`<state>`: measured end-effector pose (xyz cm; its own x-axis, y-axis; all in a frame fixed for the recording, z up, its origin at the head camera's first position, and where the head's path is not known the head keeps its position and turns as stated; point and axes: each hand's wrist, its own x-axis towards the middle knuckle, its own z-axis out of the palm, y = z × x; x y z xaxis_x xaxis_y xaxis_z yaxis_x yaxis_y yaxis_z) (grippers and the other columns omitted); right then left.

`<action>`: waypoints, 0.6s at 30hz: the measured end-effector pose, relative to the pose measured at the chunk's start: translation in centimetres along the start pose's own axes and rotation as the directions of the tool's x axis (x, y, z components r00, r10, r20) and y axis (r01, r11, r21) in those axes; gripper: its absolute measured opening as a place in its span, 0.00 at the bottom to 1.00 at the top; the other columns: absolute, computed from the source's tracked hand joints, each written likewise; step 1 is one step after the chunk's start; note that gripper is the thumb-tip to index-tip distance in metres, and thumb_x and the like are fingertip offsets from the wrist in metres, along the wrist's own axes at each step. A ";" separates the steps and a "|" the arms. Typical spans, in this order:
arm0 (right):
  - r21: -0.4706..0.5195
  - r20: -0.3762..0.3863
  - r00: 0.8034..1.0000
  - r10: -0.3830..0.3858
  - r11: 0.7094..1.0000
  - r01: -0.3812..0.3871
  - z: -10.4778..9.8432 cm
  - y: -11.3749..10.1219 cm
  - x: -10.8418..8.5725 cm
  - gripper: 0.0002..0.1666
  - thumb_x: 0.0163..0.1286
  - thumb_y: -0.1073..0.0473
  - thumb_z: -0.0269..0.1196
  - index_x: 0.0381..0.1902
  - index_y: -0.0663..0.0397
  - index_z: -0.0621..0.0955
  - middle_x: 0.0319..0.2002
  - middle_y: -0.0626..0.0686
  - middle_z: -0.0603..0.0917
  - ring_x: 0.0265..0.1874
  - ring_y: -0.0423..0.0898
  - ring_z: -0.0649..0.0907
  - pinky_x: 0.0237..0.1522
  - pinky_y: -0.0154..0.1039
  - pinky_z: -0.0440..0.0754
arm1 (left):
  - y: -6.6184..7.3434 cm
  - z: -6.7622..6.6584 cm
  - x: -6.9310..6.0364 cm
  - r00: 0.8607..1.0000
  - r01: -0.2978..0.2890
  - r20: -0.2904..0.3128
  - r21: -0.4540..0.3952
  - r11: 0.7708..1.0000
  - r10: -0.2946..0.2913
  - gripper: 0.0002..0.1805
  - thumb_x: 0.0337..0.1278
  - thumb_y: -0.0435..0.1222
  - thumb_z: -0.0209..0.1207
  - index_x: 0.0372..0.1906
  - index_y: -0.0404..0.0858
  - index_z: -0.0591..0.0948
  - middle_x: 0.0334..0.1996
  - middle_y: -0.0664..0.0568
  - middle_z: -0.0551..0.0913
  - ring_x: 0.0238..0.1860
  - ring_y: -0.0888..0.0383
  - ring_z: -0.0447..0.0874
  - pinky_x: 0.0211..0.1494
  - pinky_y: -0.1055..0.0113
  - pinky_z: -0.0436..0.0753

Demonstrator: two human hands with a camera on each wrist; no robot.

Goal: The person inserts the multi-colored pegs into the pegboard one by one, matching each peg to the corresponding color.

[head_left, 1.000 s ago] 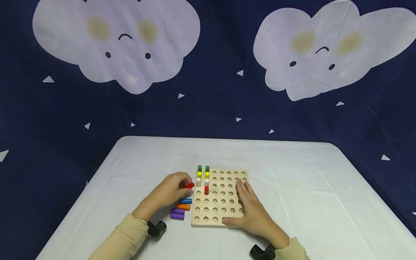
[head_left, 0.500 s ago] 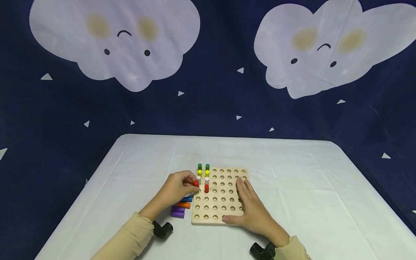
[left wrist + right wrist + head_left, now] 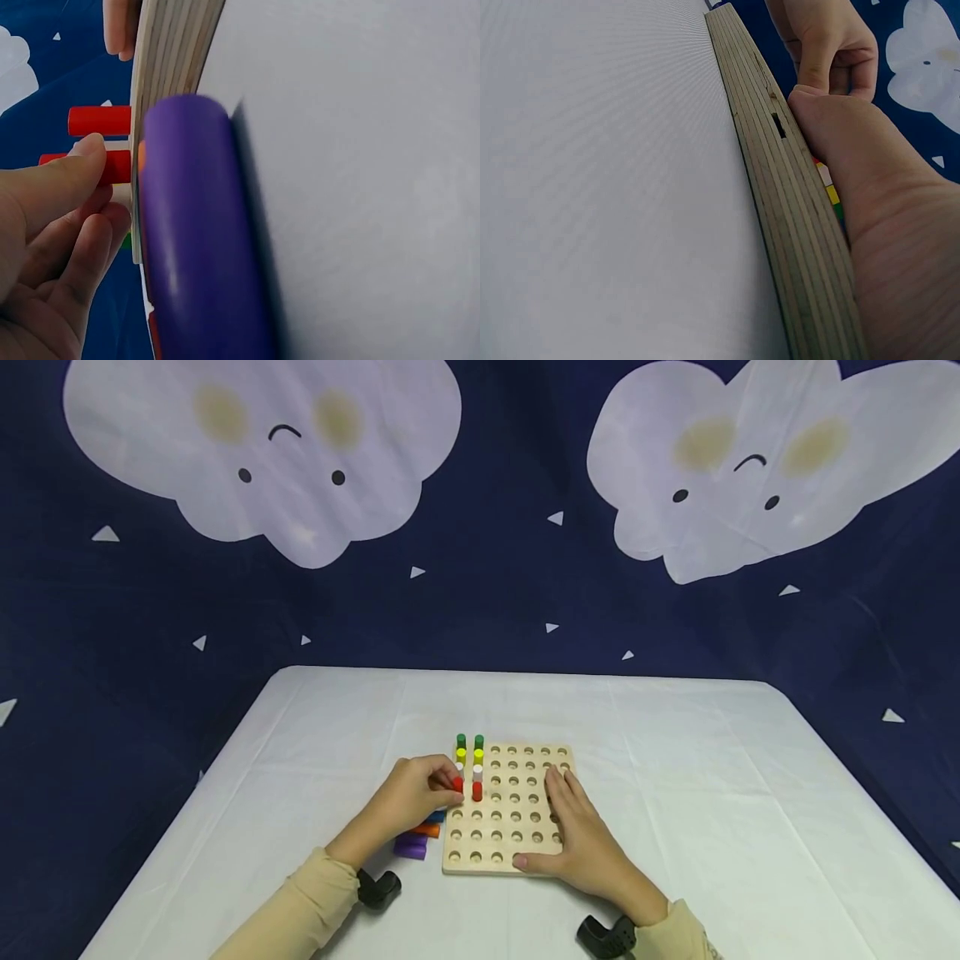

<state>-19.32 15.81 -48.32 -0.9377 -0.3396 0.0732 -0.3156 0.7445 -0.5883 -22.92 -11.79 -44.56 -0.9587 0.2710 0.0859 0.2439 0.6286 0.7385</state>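
Note:
My left hand [image 3: 411, 795] pinches a red peg [image 3: 118, 166] between thumb and fingers. The peg stands upright at the left column of the wooden pegboard [image 3: 486, 846], its lower end meeting the board's face. Beside it, a second red peg [image 3: 477, 792] stands in the board. Behind these are pairs of white pegs [image 3: 477, 772], yellow pegs [image 3: 478, 756] and green pegs [image 3: 479, 742]. My right hand [image 3: 588, 847] rests on the board's right side, fingers extended over the holes and thumb at the front edge.
Left of the board lie loose pegs on the white tabletop [image 3: 675, 777]: purple ones [image 3: 410, 852], an orange one [image 3: 427, 830] and a blue one [image 3: 435, 817], partly hidden by my left hand. A dark blue cloth [image 3: 480, 602] with clouds hangs behind the table.
My left hand has moved right, from beside the board to its left column. The red peg it holds has gone from lying flat to upright. The right hand stays put.

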 end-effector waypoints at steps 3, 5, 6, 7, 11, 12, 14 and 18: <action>-0.003 0.001 1.000 0.001 1.000 -0.001 0.0 0.0 0.1 0.80 0.43 0.19 0.68 0.80 0.55 0.46 0.81 0.53 0.44 0.80 0.59 0.42 0.73 0.66 0.50 | 0.1 0.0 0.0 1.000 -0.030 0.004 0.058 0.998 0.029 0.08 0.51 0.34 0.72 0.33 0.44 0.82 0.27 0.60 0.83 0.30 0.66 0.79 0.35 0.72 0.79; -0.006 -0.001 1.000 0.001 1.000 -0.001 0.0 0.0 0.1 0.80 0.43 0.19 0.68 0.80 0.55 0.46 0.81 0.53 0.44 0.80 0.59 0.43 0.73 0.66 0.50 | 0.1 0.1 0.0 0.999 -0.049 0.006 0.091 0.995 0.049 0.08 0.51 0.34 0.72 0.33 0.44 0.82 0.27 0.60 0.83 0.30 0.67 0.79 0.36 0.72 0.79; -0.007 0.000 1.000 0.000 1.000 0.000 0.0 0.1 0.1 0.80 0.43 0.19 0.68 0.80 0.55 0.46 0.81 0.53 0.44 0.80 0.59 0.43 0.73 0.66 0.50 | 0.1 0.2 0.0 0.998 -0.056 0.005 0.100 0.993 0.055 0.08 0.51 0.34 0.72 0.33 0.43 0.82 0.27 0.60 0.84 0.30 0.67 0.79 0.36 0.72 0.79; -0.009 -0.001 1.000 0.000 1.000 0.000 0.0 0.1 0.1 0.80 0.43 0.19 0.68 0.80 0.55 0.46 0.81 0.53 0.44 0.80 0.59 0.43 0.73 0.66 0.50 | 0.0 0.2 0.0 0.998 -0.055 0.005 0.108 0.993 0.055 0.08 0.51 0.34 0.72 0.33 0.44 0.82 0.27 0.61 0.84 0.31 0.67 0.79 0.37 0.72 0.79; -0.012 0.002 1.000 -0.001 1.000 0.001 0.1 0.1 0.1 0.80 0.43 0.19 0.68 0.80 0.55 0.45 0.81 0.53 0.44 0.80 0.59 0.43 0.73 0.66 0.50 | -0.2 0.1 -0.1 1.000 -0.030 0.010 0.082 0.996 0.029 0.09 0.49 0.35 0.73 0.35 0.44 0.84 0.29 0.60 0.85 0.32 0.66 0.81 0.39 0.71 0.81; -0.011 0.001 1.000 -0.001 1.000 0.001 0.1 0.1 0.1 0.80 0.43 0.19 0.68 0.80 0.55 0.45 0.81 0.53 0.44 0.80 0.59 0.43 0.73 0.66 0.50 | -0.3 0.0 -0.2 1.000 -0.021 0.014 0.069 0.997 0.020 0.10 0.49 0.35 0.73 0.37 0.44 0.84 0.30 0.60 0.85 0.33 0.66 0.81 0.40 0.70 0.82; -0.009 0.001 1.000 -0.001 1.000 0.001 0.1 0.1 0.1 0.80 0.44 0.19 0.68 0.80 0.55 0.46 0.81 0.53 0.44 0.80 0.60 0.43 0.73 0.67 0.50 | -0.5 -0.4 -0.3 1.000 0.009 0.022 0.045 0.999 -0.010 0.10 0.51 0.36 0.72 0.39 0.44 0.85 0.33 0.60 0.86 0.35 0.66 0.82 0.42 0.68 0.83; -0.008 -0.004 1.000 -0.001 1.000 0.001 0.0 0.1 0.0 0.80 0.44 0.19 0.68 0.80 0.55 0.46 0.81 0.53 0.45 0.80 0.59 0.42 0.73 0.66 0.50 | -1.0 -1.7 -0.7 0.997 0.072 0.022 0.014 0.997 -0.073 0.08 0.55 0.35 0.70 0.40 0.44 0.85 0.35 0.59 0.86 0.37 0.64 0.83 0.45 0.64 0.84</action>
<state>-19.37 15.85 -48.38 -0.9380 -0.3382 0.0765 -0.3175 0.7489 -0.5817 -22.78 -13.83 -44.19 -0.9705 0.2405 0.0176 0.1760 0.6566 0.7334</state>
